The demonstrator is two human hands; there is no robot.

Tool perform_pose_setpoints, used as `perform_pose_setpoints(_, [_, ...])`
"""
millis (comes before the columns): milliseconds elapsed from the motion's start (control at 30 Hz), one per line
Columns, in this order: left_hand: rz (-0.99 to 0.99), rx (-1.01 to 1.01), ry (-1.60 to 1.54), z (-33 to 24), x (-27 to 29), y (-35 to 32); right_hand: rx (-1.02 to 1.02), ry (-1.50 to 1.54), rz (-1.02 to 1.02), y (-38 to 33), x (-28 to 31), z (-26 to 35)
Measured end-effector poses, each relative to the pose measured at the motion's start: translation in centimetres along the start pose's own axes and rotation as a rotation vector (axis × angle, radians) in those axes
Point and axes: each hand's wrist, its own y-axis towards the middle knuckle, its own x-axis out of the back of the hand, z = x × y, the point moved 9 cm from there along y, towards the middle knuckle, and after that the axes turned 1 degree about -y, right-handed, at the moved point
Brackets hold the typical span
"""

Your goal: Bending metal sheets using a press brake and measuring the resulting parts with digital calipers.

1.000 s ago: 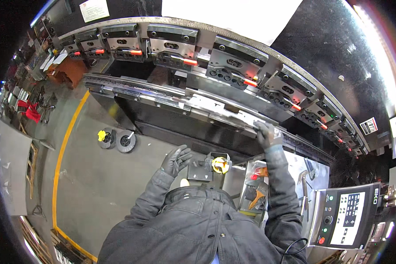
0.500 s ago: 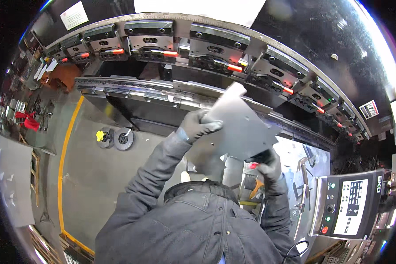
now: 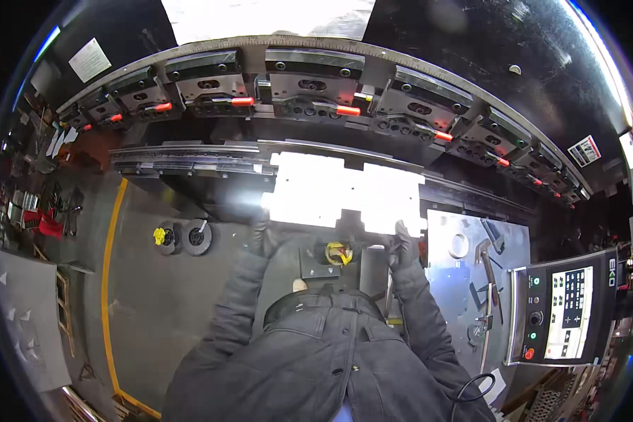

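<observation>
Holding a flat metal sheet by its near edge, the person stands at a big bending machine. The left hand, in a dark glove, grips the sheet's near left corner, and the right hand, also gloved, is clenched on the near right corner. The sheet lies roughly level, with its long axis running left to right, along the line of the machine's lower bar. Its far edge points into the machine and sits at or just over that bar; glare on the bright surface hides whether the two touch. Notches show along the near edge between the hands. Below the sheet, between the forearms, sits a small yellow tape measure on a dark stand. To the right lies a shiny metal table with hand tools on it, and beyond it a control panel with a lit screen. On the floor to the left is a foot pedal, beside a yellow line.
</observation>
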Motion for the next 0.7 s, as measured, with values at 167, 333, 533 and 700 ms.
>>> perform_pose_setpoints(167, [-0.038, 0.251, -0.434, 9.9, 3.6, 5.9, -0.006, 0.01, 0.02, 3.8, -4.1, -0.3])
perform_pose_setpoints(333, [0.002, 0.211, -0.392, 8.0, 2.0, 6.9, -0.009, 0.016, 0.024, 4.5, -3.9, -0.4])
perform_pose_setpoints(533, [0.006, 0.187, -0.352, 6.1, 0.5, 7.9, -0.044, 0.017, 0.028, 7.4, -4.7, 0.0])
perform_pose_setpoints(700, [-0.161, 0.195, -0.272, 6.5, 0.9, 10.0, -0.072, 0.014, 0.035, 8.6, -4.9, -0.5])
